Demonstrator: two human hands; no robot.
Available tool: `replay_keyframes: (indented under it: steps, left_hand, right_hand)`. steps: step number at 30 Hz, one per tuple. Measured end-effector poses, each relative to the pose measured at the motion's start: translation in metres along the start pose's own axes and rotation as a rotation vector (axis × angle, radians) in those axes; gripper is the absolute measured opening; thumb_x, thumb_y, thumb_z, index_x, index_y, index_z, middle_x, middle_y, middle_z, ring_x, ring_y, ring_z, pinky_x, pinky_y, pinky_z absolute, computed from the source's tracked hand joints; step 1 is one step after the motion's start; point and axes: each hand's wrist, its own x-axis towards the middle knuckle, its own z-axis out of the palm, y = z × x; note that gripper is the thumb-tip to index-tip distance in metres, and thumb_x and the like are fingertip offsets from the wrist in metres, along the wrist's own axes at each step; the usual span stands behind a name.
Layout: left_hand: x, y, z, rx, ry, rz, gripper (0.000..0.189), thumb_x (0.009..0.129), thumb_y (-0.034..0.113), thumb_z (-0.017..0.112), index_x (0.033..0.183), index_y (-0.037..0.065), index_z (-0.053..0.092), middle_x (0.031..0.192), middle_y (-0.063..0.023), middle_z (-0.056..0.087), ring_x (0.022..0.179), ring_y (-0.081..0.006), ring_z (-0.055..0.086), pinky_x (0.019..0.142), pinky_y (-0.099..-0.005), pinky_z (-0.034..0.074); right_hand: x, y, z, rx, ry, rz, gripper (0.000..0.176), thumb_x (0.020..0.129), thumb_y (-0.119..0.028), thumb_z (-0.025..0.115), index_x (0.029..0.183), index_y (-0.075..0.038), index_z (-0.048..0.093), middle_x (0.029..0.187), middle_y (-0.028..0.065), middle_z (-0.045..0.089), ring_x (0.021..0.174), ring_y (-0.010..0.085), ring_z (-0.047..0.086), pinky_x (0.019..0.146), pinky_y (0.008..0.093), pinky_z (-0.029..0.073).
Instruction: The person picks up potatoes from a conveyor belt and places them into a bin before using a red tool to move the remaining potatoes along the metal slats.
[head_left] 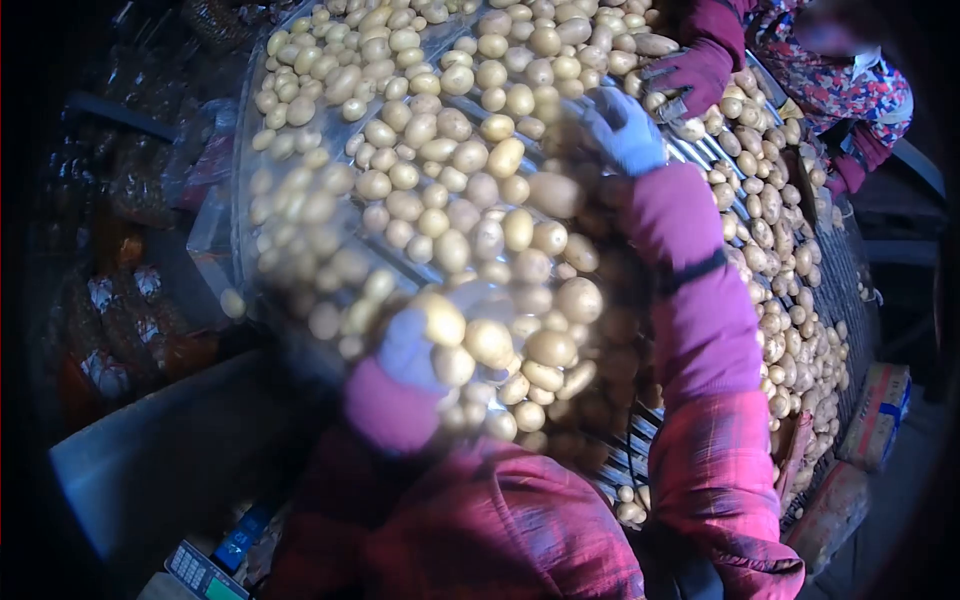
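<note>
My left hand [408,350], in a pale bluish glove, is at the near side of a spread of potatoes [450,155]. Its fingers curl against a large yellow potato [441,319] and are partly hidden and blurred. My right hand [625,130], in a similar glove, reaches across to the far side. Its fingers are apart and point left, over potatoes near a strip of bare metal bars [690,152]; I see nothing held in it. Another person's hand in a dark pink glove [693,78] is just beyond it, among the potatoes.
A co-worker in a floral garment [835,75] stands at the far right. More potatoes [775,240] run down the right side. Filled sacks [875,415] lie at the lower right. A keypad device [195,570] is at the lower left, below a metal panel [170,430].
</note>
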Motion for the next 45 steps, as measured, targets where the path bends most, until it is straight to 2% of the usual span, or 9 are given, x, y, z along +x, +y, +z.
replay_keyframes:
  steps: [5, 12, 14, 16, 18, 28, 32, 39, 45]
  left_hand:
    - [0.000, 0.014, -0.009, 0.178, 0.172, 0.005, 0.043, 0.087, 0.024, 0.048, 0.126, 0.006, 0.043, 0.119, -0.0053, 0.052, 0.104, -0.0185, 0.053, 0.087, -0.0327, 0.045]
    - [-0.014, 0.037, -0.021, 0.298, 0.342, -0.019, 0.046, 0.086, 0.019, 0.052, 0.127, 0.003, 0.041, 0.119, -0.0068, 0.053, 0.103, -0.0193, 0.055, 0.086, -0.0316, 0.046]
    - [-0.011, 0.030, -0.013, -0.452, 0.275, -0.006, 0.046, 0.093, 0.026, 0.039, 0.134, 0.007, 0.033, 0.132, -0.0082, 0.042, 0.117, -0.0178, 0.045, 0.095, -0.0342, 0.039]
    - [-0.014, 0.028, -0.012, -0.829, 0.243, 0.003, 0.046, 0.097, 0.029, 0.032, 0.138, 0.008, 0.029, 0.139, -0.0089, 0.037, 0.124, -0.0171, 0.040, 0.100, -0.0355, 0.036]
    - [-0.016, 0.026, -0.016, -2.138, 0.077, -0.243, 0.062, 0.090, 0.049, 0.031, 0.138, 0.009, 0.030, 0.140, -0.0118, 0.031, 0.126, -0.0265, 0.035, 0.102, -0.0400, 0.034]
    - [-0.004, 0.004, -0.013, -1.816, -0.045, -0.052, 0.055, 0.090, 0.044, 0.036, 0.130, 0.005, 0.037, 0.120, -0.0086, 0.048, 0.099, -0.0214, 0.052, 0.083, -0.0369, 0.045]
    - [-0.009, 0.029, -0.014, -1.976, 0.236, -0.390, 0.071, 0.089, 0.055, 0.031, 0.138, 0.003, 0.027, 0.133, -0.0158, 0.041, 0.115, -0.0280, 0.047, 0.092, -0.0390, 0.044]
    - [-0.008, 0.017, -0.010, -1.921, 0.144, -0.308, 0.062, 0.090, 0.049, 0.034, 0.136, 0.006, 0.032, 0.133, -0.0120, 0.042, 0.114, -0.0255, 0.047, 0.090, -0.0409, 0.043]
    - [-0.011, 0.014, -0.009, -1.898, 0.137, -0.271, 0.055, 0.091, 0.044, 0.037, 0.133, 0.009, 0.037, 0.133, -0.0088, 0.042, 0.112, -0.0233, 0.048, 0.088, -0.0426, 0.042]
  right_hand:
    - [-0.114, -0.112, 0.003, 0.471, -0.125, -0.287, 0.032, 0.081, -0.018, 0.057, 0.110, -0.005, 0.056, 0.100, 0.0177, 0.057, 0.090, 0.0343, 0.058, 0.077, 0.0406, 0.048]
    - [-0.146, -0.159, -0.049, 0.699, -0.404, 0.005, 0.039, 0.086, -0.024, 0.055, 0.117, -0.001, 0.053, 0.110, 0.0206, 0.057, 0.101, 0.0335, 0.056, 0.089, 0.0399, 0.044]
    - [-0.123, -0.120, -0.061, 0.529, -0.434, 0.248, 0.037, 0.085, -0.024, 0.053, 0.115, -0.004, 0.054, 0.109, 0.0212, 0.057, 0.103, 0.0324, 0.055, 0.086, 0.0394, 0.045]
    - [-0.106, -0.057, -0.049, -0.062, -0.021, -0.109, 0.036, 0.083, -0.029, 0.052, 0.113, -0.009, 0.055, 0.115, 0.0217, 0.054, 0.106, 0.0333, 0.053, 0.086, 0.0434, 0.043]
    - [-0.106, -0.029, -0.021, -0.198, -0.077, -0.076, 0.038, 0.082, -0.033, 0.052, 0.112, -0.011, 0.055, 0.119, 0.0217, 0.050, 0.107, 0.0348, 0.051, 0.087, 0.0457, 0.041]
    - [-0.116, -0.060, -0.038, 0.405, -0.508, -0.094, 0.041, 0.084, -0.037, 0.057, 0.121, -0.019, 0.055, 0.124, 0.0187, 0.049, 0.110, 0.0341, 0.053, 0.092, 0.0435, 0.043]
    - [-0.042, -0.012, -0.055, -0.519, -0.402, 0.106, 0.047, 0.081, -0.037, 0.058, 0.126, -0.026, 0.049, 0.125, 0.0129, 0.050, 0.112, 0.0317, 0.052, 0.092, 0.0437, 0.043]
    - [-0.002, -0.003, -0.010, -0.851, -0.436, 0.133, 0.052, 0.076, -0.036, 0.062, 0.124, -0.030, 0.045, 0.122, 0.0128, 0.051, 0.113, 0.0348, 0.049, 0.093, 0.0465, 0.041]
    - [-0.021, -0.016, -0.031, -0.120, -0.301, 0.254, 0.039, 0.079, -0.026, 0.061, 0.114, -0.010, 0.055, 0.101, 0.0125, 0.063, 0.093, 0.0235, 0.062, 0.083, 0.0355, 0.048]
